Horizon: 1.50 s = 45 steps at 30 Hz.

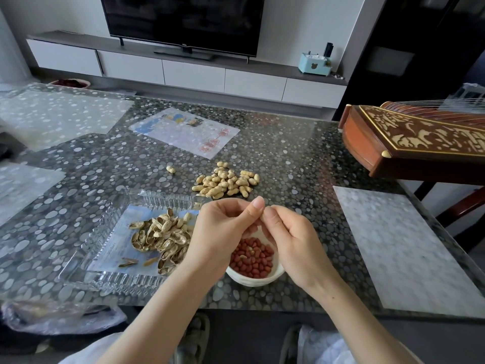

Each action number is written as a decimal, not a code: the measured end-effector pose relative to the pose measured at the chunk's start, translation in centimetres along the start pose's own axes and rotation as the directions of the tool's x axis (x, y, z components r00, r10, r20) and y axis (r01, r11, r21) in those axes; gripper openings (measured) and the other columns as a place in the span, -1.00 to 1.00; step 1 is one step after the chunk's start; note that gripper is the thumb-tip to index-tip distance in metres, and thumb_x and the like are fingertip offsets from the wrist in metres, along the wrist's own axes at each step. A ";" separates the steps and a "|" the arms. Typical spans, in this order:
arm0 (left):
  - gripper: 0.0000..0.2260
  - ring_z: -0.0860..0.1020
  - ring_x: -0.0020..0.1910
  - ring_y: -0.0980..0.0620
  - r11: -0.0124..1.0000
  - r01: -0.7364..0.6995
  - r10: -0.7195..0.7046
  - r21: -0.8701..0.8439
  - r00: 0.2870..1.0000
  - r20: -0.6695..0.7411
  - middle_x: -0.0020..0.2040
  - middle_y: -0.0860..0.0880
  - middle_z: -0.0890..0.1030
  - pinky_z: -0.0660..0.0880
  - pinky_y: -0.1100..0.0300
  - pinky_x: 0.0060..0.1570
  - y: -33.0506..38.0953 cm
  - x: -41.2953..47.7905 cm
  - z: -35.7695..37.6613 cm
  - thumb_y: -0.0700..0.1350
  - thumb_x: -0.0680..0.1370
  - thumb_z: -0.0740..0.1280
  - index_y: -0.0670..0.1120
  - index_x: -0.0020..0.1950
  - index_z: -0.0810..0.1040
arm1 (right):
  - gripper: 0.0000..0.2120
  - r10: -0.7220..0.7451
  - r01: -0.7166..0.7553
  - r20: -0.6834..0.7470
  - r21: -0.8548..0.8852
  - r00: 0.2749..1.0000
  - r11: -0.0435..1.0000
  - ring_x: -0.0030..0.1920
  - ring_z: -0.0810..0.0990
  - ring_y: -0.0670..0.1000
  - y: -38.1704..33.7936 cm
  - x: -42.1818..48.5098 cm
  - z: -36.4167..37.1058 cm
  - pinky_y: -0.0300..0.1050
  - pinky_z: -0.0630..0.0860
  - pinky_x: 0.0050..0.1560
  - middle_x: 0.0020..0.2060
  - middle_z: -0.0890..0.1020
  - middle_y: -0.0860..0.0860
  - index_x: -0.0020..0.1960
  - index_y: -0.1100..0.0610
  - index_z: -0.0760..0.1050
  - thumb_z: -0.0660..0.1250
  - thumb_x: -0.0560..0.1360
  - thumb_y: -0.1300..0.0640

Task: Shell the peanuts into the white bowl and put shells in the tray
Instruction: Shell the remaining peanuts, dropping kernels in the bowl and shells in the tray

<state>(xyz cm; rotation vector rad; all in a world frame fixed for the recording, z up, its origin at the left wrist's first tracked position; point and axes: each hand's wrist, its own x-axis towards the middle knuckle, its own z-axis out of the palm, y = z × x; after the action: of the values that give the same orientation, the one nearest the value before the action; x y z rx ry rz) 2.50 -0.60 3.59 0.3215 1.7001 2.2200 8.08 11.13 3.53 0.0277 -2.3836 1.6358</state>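
Pinching: left hand and right hand meet fingertip to fingertip on a small tan piece, which is mostly hidden.
Pose: both hands raised over the white bowl, fingers curled, wrists angled inward.
Bowl: holds red kernels; stands just beside the tray.
Tray: holds shells.
Pile: unshelled peanuts lie beyond the hands.
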 end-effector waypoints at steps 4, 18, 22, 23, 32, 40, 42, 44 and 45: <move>-0.80 0.50 -0.38 0.08 0.999 0.037 -0.037 -0.009 0.999 -0.026 -0.39 -0.09 0.59 0.47 0.22 -0.26 -0.3 -0.1 0.3 0.01 0.31 0.44 -0.13 -0.36 0.67 | -0.63 0.057 -0.056 -0.068 0.010 0.996 0.998 -0.38 0.36 -0.13 0.4 0.0 0.4 -0.21 0.33 -0.35 -0.43 0.44 -0.07 -0.26 0.11 0.48 0.07 0.64 0.09; -0.80 0.52 -0.43 0.11 0.947 0.305 -0.301 -0.100 0.952 0.059 -0.34 -0.13 0.60 0.52 0.36 -0.40 0.0 0.6 -0.7 -0.19 0.49 0.36 -0.27 -0.28 0.64 | -0.58 0.435 -0.439 0.061 0.164 0.898 0.883 -0.53 0.30 -0.10 0.7 1.0 -0.7 -0.28 0.23 -0.49 -0.57 0.36 -0.07 -0.37 0.11 0.38 0.12 0.63 -0.01; -0.80 0.53 -0.43 0.11 0.938 0.317 -0.313 -0.138 0.948 0.053 -0.36 -0.11 0.59 0.50 0.37 -0.43 0.0 0.7 -0.7 -0.18 0.49 0.36 -0.26 -0.28 0.64 | -0.60 0.482 -0.486 0.112 0.370 0.869 0.792 -0.57 0.15 -0.10 0.9 1.4 -1.6 -0.16 -0.01 -0.44 -0.56 0.30 -0.04 -0.36 0.11 0.37 0.12 0.63 0.03; -0.79 0.53 -0.42 0.12 0.955 0.287 -0.286 -0.079 0.958 0.022 -0.36 -0.09 0.60 0.50 0.37 -0.41 0.0 0.7 -0.7 -0.16 0.49 0.37 -0.25 -0.28 0.64 | -0.61 0.485 -0.482 0.094 0.377 0.869 0.791 -0.58 0.15 -0.10 0.9 1.5 -1.8 -0.14 -0.02 -0.42 -0.56 0.31 -0.04 -0.35 0.12 0.38 0.12 0.62 0.03; -0.75 0.42 -0.39 0.21 0.454 -0.083 0.170 0.887 0.985 0.005 -0.36 0.11 0.50 0.26 0.37 -0.44 -0.9 1.2 -1.1 0.08 0.45 0.41 -0.03 -0.32 0.52 | -0.64 0.483 -0.451 -0.048 0.286 0.874 0.845 -0.57 0.20 -0.09 1.4 1.5 -3.1 -0.23 0.10 -0.52 -0.51 0.39 0.00 -0.29 0.16 0.41 0.15 0.62 0.02; -0.70 0.25 -0.66 0.16 0.608 -0.006 0.189 0.794 0.972 -0.137 -0.56 0.06 0.38 0.19 0.40 -0.63 0.5 1.7 -4.6 -0.02 0.51 0.38 -0.18 -0.33 0.55 | -0.64 0.351 -0.340 -0.044 0.165 0.935 0.926 -0.51 0.34 -0.10 1.0 1.4 -1.8 -0.30 0.25 -0.51 -0.45 0.46 0.03 -0.27 0.18 0.47 0.19 0.61 0.00; -0.69 0.21 -0.65 0.17 0.625 0.048 0.199 0.779 0.955 -0.219 -0.54 0.01 0.41 0.17 0.42 -0.64 0.9 1.7 -6.2 -0.01 0.51 0.37 -0.22 -0.32 0.56 | -0.68 0.270 -0.268 -0.012 0.099 0.963 0.958 -0.49 0.40 -0.10 0.8 1.5 -0.8 -0.31 0.33 -0.47 -0.46 0.49 0.00 -0.25 0.18 0.50 0.25 0.58 0.00; -0.64 0.22 -0.62 0.10 0.610 0.124 0.190 0.783 0.936 -0.297 -0.52 -0.05 0.42 0.17 0.36 -0.63 1.2 1.8 -7.9 -0.02 0.53 0.34 -0.30 -0.30 0.53 | -0.73 0.197 -0.197 0.030 0.012 0.980 0.980 -0.46 0.44 -0.10 0.4 1.9 0.5 -0.28 0.39 -0.41 -0.46 0.52 -0.04 -0.23 0.14 0.54 0.31 0.54 -0.02; -0.62 0.22 -0.59 0.06 0.586 0.169 0.176 0.793 0.928 -0.328 -0.51 -0.08 0.40 0.16 0.29 -0.60 1.3 1.9 -8.8 -0.03 0.55 0.32 -0.30 -0.32 0.51 | -0.75 0.162 -0.160 0.053 -0.034 0.985 0.987 -0.46 0.45 -0.11 0.1 2.2 1.2 -0.28 0.40 -0.40 -0.46 0.53 -0.06 -0.22 0.13 0.55 0.33 0.52 -0.03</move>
<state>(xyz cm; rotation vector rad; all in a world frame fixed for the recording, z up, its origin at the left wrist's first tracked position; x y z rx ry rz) -2.65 -8.03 2.49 0.0817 2.8829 1.3644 5.68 10.35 3.48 -0.1300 -2.5095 1.6897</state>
